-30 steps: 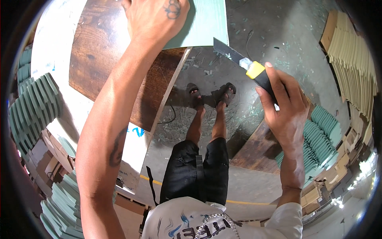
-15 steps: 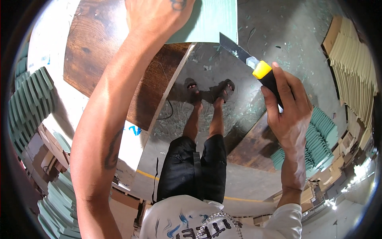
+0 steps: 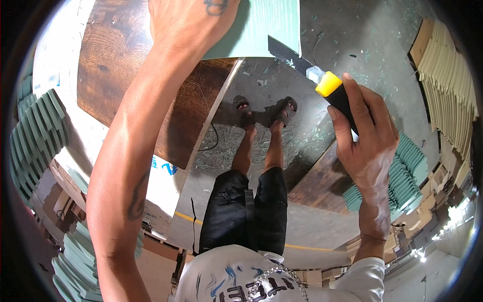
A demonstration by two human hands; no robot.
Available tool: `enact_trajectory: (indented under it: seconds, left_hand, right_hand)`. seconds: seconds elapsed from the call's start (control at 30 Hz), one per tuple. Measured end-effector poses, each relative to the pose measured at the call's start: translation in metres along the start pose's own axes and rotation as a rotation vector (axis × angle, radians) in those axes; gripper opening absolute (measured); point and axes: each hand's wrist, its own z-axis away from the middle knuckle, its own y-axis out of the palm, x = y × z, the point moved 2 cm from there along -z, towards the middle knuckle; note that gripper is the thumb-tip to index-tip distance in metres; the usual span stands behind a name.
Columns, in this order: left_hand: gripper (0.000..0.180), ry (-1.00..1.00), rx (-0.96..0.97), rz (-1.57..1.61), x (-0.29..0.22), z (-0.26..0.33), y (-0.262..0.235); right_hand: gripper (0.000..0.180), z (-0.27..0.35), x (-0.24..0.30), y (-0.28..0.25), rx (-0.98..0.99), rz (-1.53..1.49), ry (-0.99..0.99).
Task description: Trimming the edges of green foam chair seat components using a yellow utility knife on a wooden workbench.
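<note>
My right hand is closed round the black and yellow handle of a utility knife. Its long dark blade points up and left, overlapping the near right corner of a pale green sheet. Small green scraps cling to the blade. On the sheet's left part lies my left hand, back upward; its fingers run past the upper edge of the picture and are hidden. The sheet juts out past the edge of a brown wood-grain table board.
Stacks of green pieces stand at left, lower left and right. Tall stacked cream sheets line the far right. Another wood-grain board lies right of my legs. Green scraps litter the grey floor.
The knife has shifted a little to the left, so more of its blade overlaps the sheet's corner. My left hand and the sheet have moved slightly left and nearer.
</note>
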Motion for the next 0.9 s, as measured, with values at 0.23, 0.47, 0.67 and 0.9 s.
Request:
enact_trajectory:
  seconds: [0.23, 0.47, 0.67, 0.9]
  left_hand:
    - [0.046, 0.009, 0.006, 0.007, 0.006, -0.003, 0.000]
    - [0.048, 0.034, 0.024, -0.025, 0.017, -0.002, 0.006]
    - [0.047, 0.056, 0.014, -0.012, 0.021, -0.001, 0.007]
    - [0.045, 0.010, 0.088, -0.002, 0.012, -0.004, -0.001]
  right_hand:
    - [0.048, -0.007, 0.000, 0.002, 0.034, -0.058, 0.051]
    - [0.055, -0.014, 0.001, 0.007, -0.011, -0.032, 0.006]
    - [0.052, -0.019, 0.003, 0.010, 0.000, -0.050, 0.032]
    - [0.055, -0.026, 0.000, 0.013, -0.040, -0.039, 0.000]
